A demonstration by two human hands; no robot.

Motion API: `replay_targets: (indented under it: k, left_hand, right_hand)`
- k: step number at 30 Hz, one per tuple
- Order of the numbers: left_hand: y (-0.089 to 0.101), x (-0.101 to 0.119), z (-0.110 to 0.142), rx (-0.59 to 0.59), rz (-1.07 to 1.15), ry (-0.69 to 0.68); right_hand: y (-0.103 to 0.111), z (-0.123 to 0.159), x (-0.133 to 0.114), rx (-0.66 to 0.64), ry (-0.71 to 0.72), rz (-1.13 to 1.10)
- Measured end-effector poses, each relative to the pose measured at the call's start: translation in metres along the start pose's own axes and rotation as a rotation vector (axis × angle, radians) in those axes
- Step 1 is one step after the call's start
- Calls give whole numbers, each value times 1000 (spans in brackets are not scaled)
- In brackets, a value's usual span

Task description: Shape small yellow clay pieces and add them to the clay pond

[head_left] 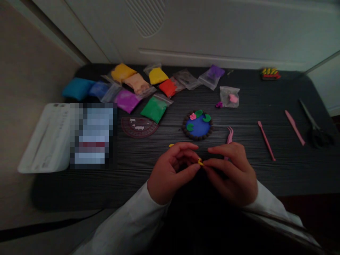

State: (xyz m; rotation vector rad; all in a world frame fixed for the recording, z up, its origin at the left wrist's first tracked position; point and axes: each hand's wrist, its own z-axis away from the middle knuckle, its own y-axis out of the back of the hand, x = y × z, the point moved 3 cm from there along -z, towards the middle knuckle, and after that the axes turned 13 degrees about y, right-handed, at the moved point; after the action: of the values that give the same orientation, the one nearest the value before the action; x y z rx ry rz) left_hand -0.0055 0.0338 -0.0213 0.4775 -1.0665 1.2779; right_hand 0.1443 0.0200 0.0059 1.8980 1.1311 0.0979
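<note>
Left of the pond (198, 126) on its near side, a yellow scrap (171, 145) lies by the left hand (171, 171), whose thumb and fingers pinch a tiny figure (201, 163). Held nearer than the pond, the figure is yellow, rounded on top, with a small darker spot, tapering down rightward. The right hand (235, 173) grasps its tapered end; right of the pond lie pink tweezers (230, 135).

Dark scissors (315, 126) lie on the black table (252, 180).
</note>
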Motion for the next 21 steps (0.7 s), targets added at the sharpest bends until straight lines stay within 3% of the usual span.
replay_targets:
  k: [21]
  left_hand:
    - [-1,0,-2,24,-3,32]
  right_hand:
    - [-3,0,3,-35,-24,-40]
